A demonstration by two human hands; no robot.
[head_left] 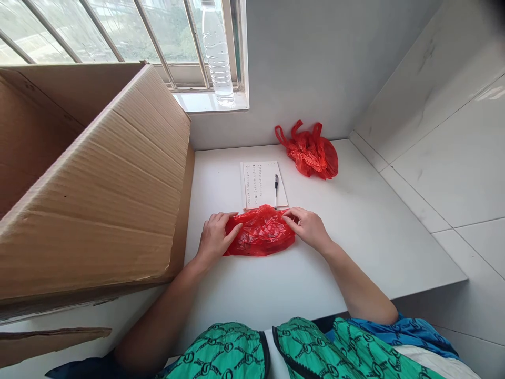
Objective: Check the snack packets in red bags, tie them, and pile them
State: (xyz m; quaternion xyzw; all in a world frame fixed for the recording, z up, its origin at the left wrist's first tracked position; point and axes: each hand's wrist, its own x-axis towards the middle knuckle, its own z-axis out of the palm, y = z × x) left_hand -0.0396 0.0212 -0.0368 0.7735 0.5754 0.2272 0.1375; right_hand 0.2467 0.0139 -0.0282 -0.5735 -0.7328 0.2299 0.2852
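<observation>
A red plastic bag (261, 233) lies flattened on the white table (355, 231) in front of me. My left hand (215, 237) presses on its left end with the fingers stretched flat over the plastic. My right hand (308, 227) pinches the bag's upper right edge between thumb and fingers. Just behind the bag lies a sheet of paper with printed columns (258, 183), and a black pen (275, 189) rests on it.
A second, crumpled red bag (311, 151) sits at the back of the table by the wall. A large open cardboard box (94, 179) fills the left side. A clear plastic bottle (216, 52) stands on the window sill. Tiled wall rises at right.
</observation>
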